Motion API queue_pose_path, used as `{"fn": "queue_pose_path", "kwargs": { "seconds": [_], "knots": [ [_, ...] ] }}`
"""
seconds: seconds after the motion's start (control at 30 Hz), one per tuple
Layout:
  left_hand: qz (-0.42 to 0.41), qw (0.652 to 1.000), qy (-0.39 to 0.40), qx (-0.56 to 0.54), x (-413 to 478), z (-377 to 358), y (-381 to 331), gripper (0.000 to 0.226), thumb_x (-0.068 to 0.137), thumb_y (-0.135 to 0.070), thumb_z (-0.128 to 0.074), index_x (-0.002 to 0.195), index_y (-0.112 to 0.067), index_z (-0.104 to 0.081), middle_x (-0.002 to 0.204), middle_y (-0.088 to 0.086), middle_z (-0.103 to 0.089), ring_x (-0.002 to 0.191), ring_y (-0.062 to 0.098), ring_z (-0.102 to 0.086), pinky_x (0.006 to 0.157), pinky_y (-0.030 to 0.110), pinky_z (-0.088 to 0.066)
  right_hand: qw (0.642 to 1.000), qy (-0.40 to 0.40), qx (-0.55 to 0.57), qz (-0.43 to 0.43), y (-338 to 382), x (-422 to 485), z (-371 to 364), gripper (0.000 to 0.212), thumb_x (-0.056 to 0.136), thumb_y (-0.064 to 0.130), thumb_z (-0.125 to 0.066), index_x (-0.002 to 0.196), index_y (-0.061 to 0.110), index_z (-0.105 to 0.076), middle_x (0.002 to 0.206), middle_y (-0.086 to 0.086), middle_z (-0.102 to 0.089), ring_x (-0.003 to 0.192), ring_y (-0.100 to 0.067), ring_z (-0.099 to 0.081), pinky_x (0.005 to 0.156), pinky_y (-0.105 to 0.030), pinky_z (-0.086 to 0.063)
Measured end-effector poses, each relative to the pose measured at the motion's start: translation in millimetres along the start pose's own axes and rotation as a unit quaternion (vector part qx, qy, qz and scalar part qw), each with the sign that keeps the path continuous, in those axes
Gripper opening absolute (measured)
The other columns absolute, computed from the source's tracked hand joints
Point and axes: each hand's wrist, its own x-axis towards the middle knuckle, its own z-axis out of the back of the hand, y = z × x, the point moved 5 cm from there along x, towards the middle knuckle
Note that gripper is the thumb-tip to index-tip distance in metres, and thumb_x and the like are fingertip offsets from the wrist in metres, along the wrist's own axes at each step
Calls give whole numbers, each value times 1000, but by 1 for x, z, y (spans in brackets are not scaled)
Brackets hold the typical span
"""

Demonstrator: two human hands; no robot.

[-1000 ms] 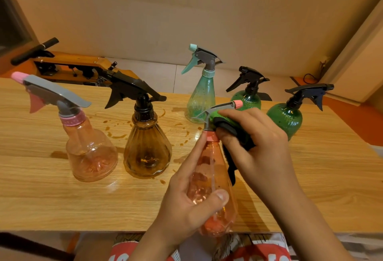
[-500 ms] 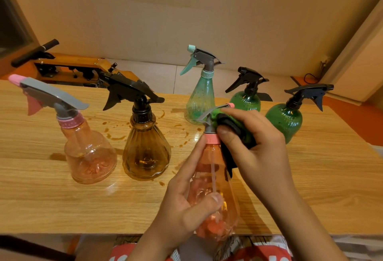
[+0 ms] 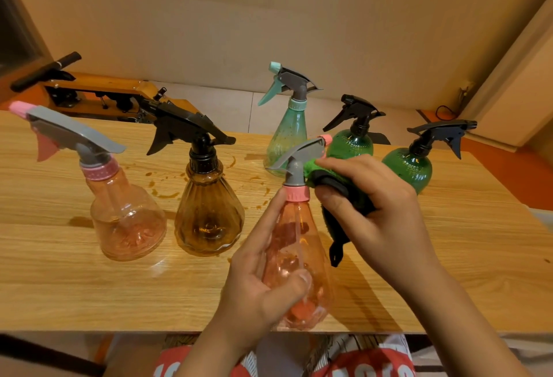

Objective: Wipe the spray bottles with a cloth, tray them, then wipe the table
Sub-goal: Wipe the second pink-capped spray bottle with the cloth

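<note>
Left grip wrapped round the body of the pink cone bottle, thumb across its front, forefinger stretched up to the pink collar. Bottle upright at 6 o'clock on the bench, base at the near edge; cannot tell whether it rests on the wood or hangs from my grip. Right grip curled on the green-and-black cloth, pinching it against the right side of the neck, just under the grey trigger head; a black tail of cloth hangs beside the body. From this bottle: round pink bottle at 9, amber ribbed bottle at 10, just beside each other. Teal bottle at 12. Two green bottles, one at 1, the other at 2. Brown drops on the wood around the amber bottle.
</note>
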Motion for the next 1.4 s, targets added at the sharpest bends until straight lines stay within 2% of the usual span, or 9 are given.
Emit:
{"fn": "queue_pose_path", "kwargs": {
  "seconds": [0.17, 0.33, 0.43, 0.57, 0.7, 0.87, 1.0, 1.2, 1.4],
  "knots": [
    [-27, 997, 0, 66, 5, 0, -1, 86, 76, -22, -69, 152, -50, -39, 154, -1, -52, 127, 10, -62, 94, 24, -55, 999, -28, -12, 27, 9, 8, 7, 30, 93, 16, -68, 122, 10, -71, 106, 0, -68, 103, -8, -62, 86, -19, -47],
    [-44, 989, -21, 137, 9, 3, 4, 83, 80, -33, -70, 149, -62, -35, 157, -10, -46, 144, 20, -48, 111, 54, -48, 998, -10, -19, 51, 16, 10, 2, 31, 92, 15, -70, 122, 10, -70, 105, -4, -67, 101, -14, -63, 84, -25, -50],
    [-42, 990, -21, 135, 9, 4, 5, 79, 85, -37, -73, 148, -63, -35, 157, -12, -47, 145, 18, -46, 115, 52, -44, 998, -14, -35, 60, 19, 12, 7, 32, 93, 15, -70, 124, 9, -70, 107, -4, -67, 101, -14, -63, 84, -24, -50],
    [-51, 989, 5, 137, 9, 2, 3, 79, 88, -33, -72, 151, -59, -32, 153, -20, -48, 141, 12, -50, 112, 33, -47, 997, -29, -46, 56, 18, 17, 18, 31, 94, 14, -70, 125, 9, -70, 108, -4, -67, 101, -13, -62, 85, -23, -49],
    [-46, 990, 3, 131, 8, 3, 4, 77, 89, -33, -70, 152, -57, -33, 157, -12, -46, 146, 20, -45, 115, 47, -43, 994, 29, -63, 83, 25, 18, 19, 32, 95, 19, -67, 126, 12, -69, 108, -1, -66, 100, -9, -60, 84, -18, -48],
    [-37, 992, 19, 121, 5, 3, 5, 75, 89, -35, -71, 151, -58, -35, 150, -11, -53, 136, 18, -56, 107, 47, -52, 995, 36, -69, 67, 28, 34, 35, 27, 97, 19, -60, 121, 14, -71, 105, 1, -67, 98, -12, -62, 80, -29, -50],
    [-32, 993, 12, 117, 5, 4, 8, 66, 88, -59, -70, 147, -62, -39, 147, -12, -55, 136, 21, -55, 108, 58, -49, 981, 122, -102, 108, 43, 42, 30, 26, 98, 22, -57, 119, 17, -71, 102, 4, -64, 94, -14, -61, 75, -35, -51],
    [-39, 993, 16, 109, 5, 3, 7, 66, 90, -58, -69, 148, -60, -39, 150, -11, -53, 139, 23, -53, 109, 57, -48, 973, 149, -136, 115, 40, 53, 33, 26, 98, 23, -57, 120, 23, -71, 100, 8, -59, 91, -12, -58, 72, -38, -52],
    [-45, 993, 7, 112, 5, 3, 8, 58, 92, -54, -69, 145, -56, -46, 134, -11, -62, 123, 22, -63, 99, 50, -55, 965, 155, -139, 159, 38, 42, 27, 30, 99, 26, -59, 127, 23, -68, 108, 3, -60, 97, -16, -58, 73, -38, -52]
  ]
}}
